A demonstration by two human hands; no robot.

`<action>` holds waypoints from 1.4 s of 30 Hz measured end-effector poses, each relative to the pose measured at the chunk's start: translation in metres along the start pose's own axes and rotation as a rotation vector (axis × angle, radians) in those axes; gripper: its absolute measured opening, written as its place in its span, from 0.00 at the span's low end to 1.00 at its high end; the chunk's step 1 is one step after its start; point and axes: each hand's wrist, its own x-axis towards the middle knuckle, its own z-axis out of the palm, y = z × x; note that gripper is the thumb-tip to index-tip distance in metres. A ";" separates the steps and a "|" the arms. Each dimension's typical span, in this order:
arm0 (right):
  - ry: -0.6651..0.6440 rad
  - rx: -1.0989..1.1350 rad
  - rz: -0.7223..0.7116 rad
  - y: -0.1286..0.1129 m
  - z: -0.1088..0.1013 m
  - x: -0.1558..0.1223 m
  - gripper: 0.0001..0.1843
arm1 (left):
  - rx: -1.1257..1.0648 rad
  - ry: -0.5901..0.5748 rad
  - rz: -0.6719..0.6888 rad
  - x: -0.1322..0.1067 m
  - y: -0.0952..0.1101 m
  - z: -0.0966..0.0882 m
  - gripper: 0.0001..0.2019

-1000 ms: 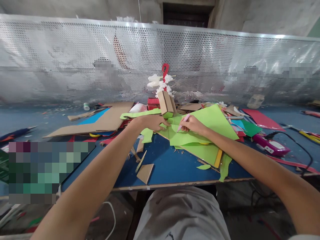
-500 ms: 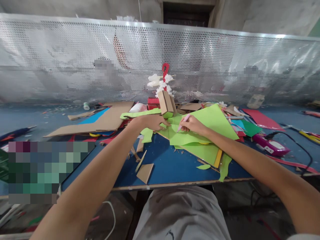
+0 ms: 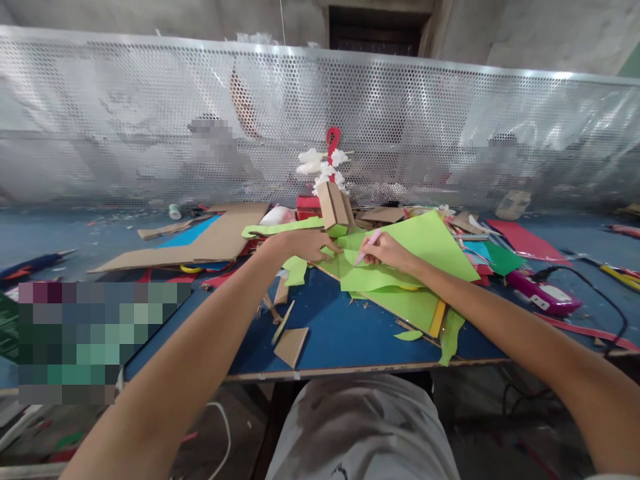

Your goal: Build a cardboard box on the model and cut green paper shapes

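My right hand (image 3: 387,252) is closed around a pink pen (image 3: 370,245), its tip down on a light green paper sheet (image 3: 435,247). Left of it, my left hand (image 3: 314,247) lies with fingers stretched out, fingertips on the green paper. It holds nothing that I can see. Just beyond the fingers, a folded cardboard piece (image 3: 334,208) with a green end stands tilted. More green paper lies beneath the sheet, with a yellow strip (image 3: 437,319) at its edge. Any line under the pen is too small to make out.
A perforated metal screen (image 3: 160,120) runs along the back of the blue table (image 3: 340,340). Cardboard sheets (image 3: 230,227) lie left. At right are a purple device (image 3: 543,293) with a black cable and red paper (image 3: 525,240). White flowers (image 3: 327,170) stand behind the cardboard.
Both hands keep almost the same positions, with the pen still touching the green sheet. The whole view has shifted very slightly.
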 end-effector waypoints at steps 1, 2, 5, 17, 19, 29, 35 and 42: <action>-0.023 0.002 -0.001 0.000 0.000 0.000 0.09 | -0.003 -0.002 0.000 0.000 0.000 0.000 0.33; -0.047 0.005 -0.003 0.001 -0.001 0.000 0.09 | -0.007 -0.005 0.001 0.000 0.000 0.000 0.33; -0.049 0.005 -0.008 0.000 -0.001 -0.001 0.09 | -0.022 -0.012 -0.005 0.000 0.000 0.000 0.32; -0.013 -0.019 -0.022 -0.001 -0.003 -0.002 0.08 | -0.001 -0.006 0.001 0.000 0.002 -0.001 0.35; -0.056 -0.018 -0.033 -0.002 -0.003 -0.003 0.09 | -0.007 -0.013 -0.008 -0.001 0.002 -0.001 0.35; -0.119 0.007 -0.048 -0.003 -0.003 -0.004 0.09 | -0.028 -0.010 -0.011 -0.003 0.005 -0.003 0.32; -0.071 0.039 -0.069 -0.007 -0.002 -0.004 0.11 | -0.012 0.002 -0.005 -0.003 0.007 -0.004 0.31; -0.151 0.006 -0.077 -0.008 0.004 -0.007 0.15 | -0.015 -0.007 -0.020 -0.001 0.004 -0.002 0.32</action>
